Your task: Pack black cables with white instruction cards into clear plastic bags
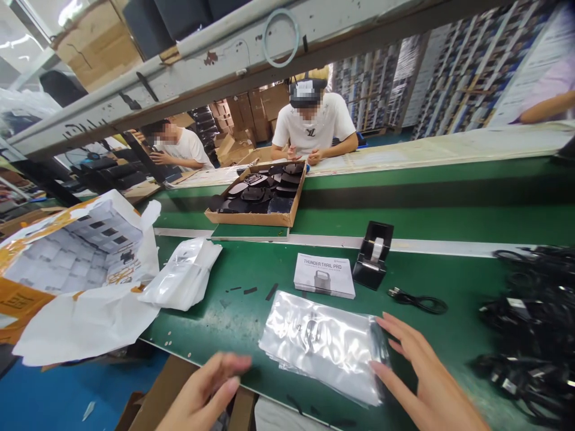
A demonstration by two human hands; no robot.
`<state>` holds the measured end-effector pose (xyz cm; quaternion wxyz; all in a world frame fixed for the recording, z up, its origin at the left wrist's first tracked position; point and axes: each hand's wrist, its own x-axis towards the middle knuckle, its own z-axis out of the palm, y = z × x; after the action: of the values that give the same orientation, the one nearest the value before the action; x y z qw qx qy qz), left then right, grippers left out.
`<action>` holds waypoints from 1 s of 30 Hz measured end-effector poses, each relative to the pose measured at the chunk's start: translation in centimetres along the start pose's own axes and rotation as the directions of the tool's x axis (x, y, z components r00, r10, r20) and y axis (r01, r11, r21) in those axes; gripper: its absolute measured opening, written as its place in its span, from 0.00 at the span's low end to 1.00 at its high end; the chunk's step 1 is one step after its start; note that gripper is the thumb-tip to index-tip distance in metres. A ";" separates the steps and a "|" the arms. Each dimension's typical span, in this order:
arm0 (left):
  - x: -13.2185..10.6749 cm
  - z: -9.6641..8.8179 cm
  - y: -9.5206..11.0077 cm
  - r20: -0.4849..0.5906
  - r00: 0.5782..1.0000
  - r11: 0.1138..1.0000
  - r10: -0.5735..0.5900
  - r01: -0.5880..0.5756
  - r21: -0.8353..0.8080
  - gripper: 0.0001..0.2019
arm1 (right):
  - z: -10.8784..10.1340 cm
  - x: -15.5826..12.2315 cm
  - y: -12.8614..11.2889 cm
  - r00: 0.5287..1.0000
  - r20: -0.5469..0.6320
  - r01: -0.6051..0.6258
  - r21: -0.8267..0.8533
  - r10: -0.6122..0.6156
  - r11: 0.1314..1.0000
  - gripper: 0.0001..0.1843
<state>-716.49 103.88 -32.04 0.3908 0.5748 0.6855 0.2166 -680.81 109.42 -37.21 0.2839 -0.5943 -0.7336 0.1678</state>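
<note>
A stack of clear plastic bags [323, 344] lies flat on the green table near its front edge. My right hand [420, 371] rests beside the stack's right end, fingers stretched out and touching its edge. My left hand [204, 392] hovers at the table's front edge, left of the bags, fingers extended and slightly blurred, holding nothing. Behind the bags lies a white booklet [324, 275] printed "Thunder Trail Pro". A black tape dispenser [374, 254] stands to its right, and a black cable [417, 299] lies on the table beyond that.
A pile of black cables [530, 323] fills the right side. At the left are more plastic bags [182, 275] and an open carton of white boxes [67, 257]. A cardboard tray of black parts [258, 197] sits on the conveyor. Two people sit opposite.
</note>
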 end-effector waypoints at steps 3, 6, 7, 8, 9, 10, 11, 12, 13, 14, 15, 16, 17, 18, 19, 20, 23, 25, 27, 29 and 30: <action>4.0 3.1 3.6 -0.140 0.969 0.979 0.202 -0.198 0.046 0.32 | 0.9 -1.2 -0.4 0.998 0.054 0.030 0.007 -0.030 1.000 0.31; 6.6 5.8 4.5 -0.011 0.972 0.970 0.235 -0.234 0.067 0.48 | 1.1 -1.8 -0.2 0.991 0.110 0.075 -0.024 -0.072 0.997 0.35; 6.9 6.5 4.4 0.017 0.968 0.965 0.248 -0.249 0.079 0.49 | 1.1 -1.8 -0.1 0.991 0.117 0.074 -0.026 -0.070 0.997 0.35; 7.0 7.2 4.2 0.031 0.962 0.958 0.271 -0.273 0.090 0.50 | 1.0 -1.8 0.0 0.991 0.116 0.068 -0.022 -0.065 0.997 0.33; 6.9 7.8 3.9 0.032 0.955 0.950 0.296 -0.297 0.096 0.50 | 0.8 -1.6 0.2 0.993 0.105 0.061 -0.016 -0.059 0.998 0.31; 6.7 8.2 3.7 0.027 0.948 0.943 0.318 -0.319 0.098 0.49 | 0.6 -1.3 0.5 0.995 0.086 0.052 -0.012 -0.050 0.999 0.27; 6.4 8.6 3.4 0.019 0.941 0.937 0.337 -0.337 0.097 0.50 | 0.2 -0.8 0.8 0.998 0.051 0.042 -0.014 -0.041 0.999 0.23; 6.1 8.9 3.3 0.010 0.937 0.932 0.350 -0.350 0.092 0.50 | -0.2 -0.2 1.2 0.999 0.000 0.034 -0.025 -0.034 0.999 0.20; 5.9 9.2 3.2 -0.001 0.935 0.931 0.355 -0.353 0.088 0.51 | -0.6 0.7 1.7 0.998 -0.062 0.022 -0.048 -0.025 0.999 0.18; 5.8 9.3 3.2 -0.015 0.937 0.934 0.350 -0.348 0.085 0.51 | -1.1 1.7 2.2 0.992 -0.126 0.005 -0.076 -0.015 0.997 0.18; 5.7 9.4 3.3 -0.029 0.939 0.937 0.344 -0.340 0.082 0.50 | -1.4 2.9 2.7 0.984 -0.180 -0.013 -0.103 -0.006 0.995 0.18; 5.7 9.4 3.5 -0.038 0.940 0.939 0.338 -0.335 0.077 0.49 | -1.8 4.1 3.0 0.976 -0.216 -0.029 -0.121 0.002 0.992 0.20; 5.8 9.4 3.7 -0.046 0.942 0.942 0.333 -0.329 0.069 0.48 | -2.0 5.4 3.3 0.973 -0.232 -0.040 -0.130 0.009 0.991 0.20; 6.0 9.3 4.0 -0.054 0.943 0.944 0.328 -0.325 0.059 0.47 | -2.1 6.6 3.4 0.973 -0.230 -0.045 -0.132 0.014 0.990 0.20; 6.2 9.2 4.3 -0.062 0.945 0.946 0.322 -0.320 0.049 0.46 | -2.2 7.8 3.3 0.976 -0.215 -0.041 -0.128 0.012 0.991 0.20; 6.4 9.1 4.7 -0.070 0.947 0.949 0.314 -0.312 0.041 0.45 | -2.3 8.8 3.2 0.980 -0.199 -0.027 -0.124 0.002 0.992 0.18; 6.9 9.1 5.8 -0.088 0.957 0.961 0.277 -0.274 0.046 0.43 | -2.6 10.6 2.8 0.986 -0.159 0.024 -0.118 -0.043 0.993 0.12; 7.1 9.3 6.2 -0.089 0.963 0.966 0.256 -0.252 0.060 0.43 | -3.0 10.6 3.1 0.987 -0.145 0.047 -0.118 -0.064 0.992 0.13; 7.2 9.7 6.4 -0.085 0.965 0.967 0.249 -0.244 0.068 0.44 | -3.5 9.9 3.9 0.988 -0.138 0.053 -0.114 -0.069 0.992 0.15; 7.1 10.1 6.2 -0.090 0.962 0.965 0.258 -0.253 0.069 0.44 | -4.1 8.7 5.1 0.989 -0.131 0.049 -0.108 -0.063 0.993 0.17; 7.1 10.3 6.1 -0.094 0.958 0.962 0.270 -0.264 0.069 0.43 | -4.4 8.1 5.7 0.990 -0.126 0.046 -0.105 -0.059 0.993 0.18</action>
<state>-704.89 110.61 -35.76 0.3058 0.6609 0.6267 0.2773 -674.72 118.20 -35.33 0.3041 -0.5981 -0.7367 0.0839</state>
